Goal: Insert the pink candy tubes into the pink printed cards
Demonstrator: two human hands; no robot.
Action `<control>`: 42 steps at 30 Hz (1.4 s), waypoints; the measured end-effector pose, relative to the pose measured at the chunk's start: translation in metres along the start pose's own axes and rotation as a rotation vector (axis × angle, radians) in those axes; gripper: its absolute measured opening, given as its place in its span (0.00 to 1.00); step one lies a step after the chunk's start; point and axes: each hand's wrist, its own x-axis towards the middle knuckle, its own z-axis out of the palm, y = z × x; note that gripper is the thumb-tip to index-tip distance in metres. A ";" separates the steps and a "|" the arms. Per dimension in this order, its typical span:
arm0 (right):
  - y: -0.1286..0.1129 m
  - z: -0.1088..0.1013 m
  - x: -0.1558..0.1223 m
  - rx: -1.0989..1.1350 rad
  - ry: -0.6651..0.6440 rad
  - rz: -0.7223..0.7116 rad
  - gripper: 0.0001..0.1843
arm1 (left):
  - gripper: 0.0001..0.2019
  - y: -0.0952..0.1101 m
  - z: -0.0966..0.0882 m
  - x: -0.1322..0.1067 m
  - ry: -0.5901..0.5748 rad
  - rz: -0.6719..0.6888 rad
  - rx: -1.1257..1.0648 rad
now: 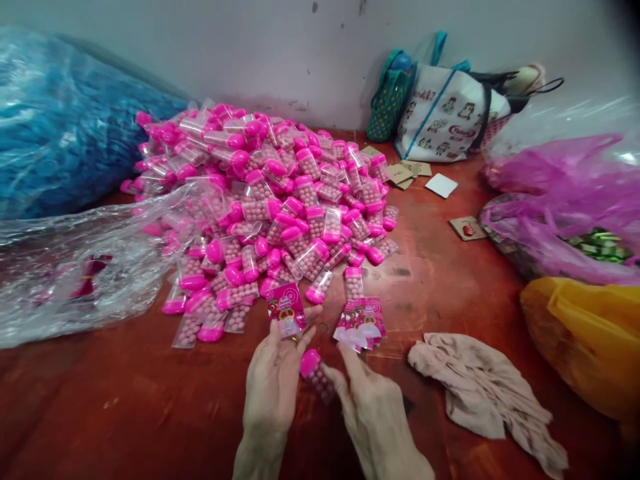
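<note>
My left hand (274, 380) has a pink printed label (286, 308) between its thumb and fingers. Just right of it is a small clear container with a pink cap (317, 375), filled with pale pink balls and blurred. The fingers of my right hand (373, 400) are apart. Its thumb is close to that container; whether they touch I cannot tell. My right index finger reaches the lower edge of a stack of pink printed labels (361, 323) on the red floor. Beyond both hands rises a big pile of similar pink-capped containers (300, 200).
Clear plastic sheeting (90, 267) and a large bag of blue items (70, 127) lie left. On the right are a beige cloth (480, 387), a yellow bag (580, 340) and a purple plastic bag (565, 173). Cardboard pieces (400, 175) and a white tote bag (445, 117) are near the wall.
</note>
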 end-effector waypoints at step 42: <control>0.007 -0.002 0.020 0.482 0.253 -0.256 0.14 | 0.10 0.010 -0.024 -0.015 0.001 0.069 0.382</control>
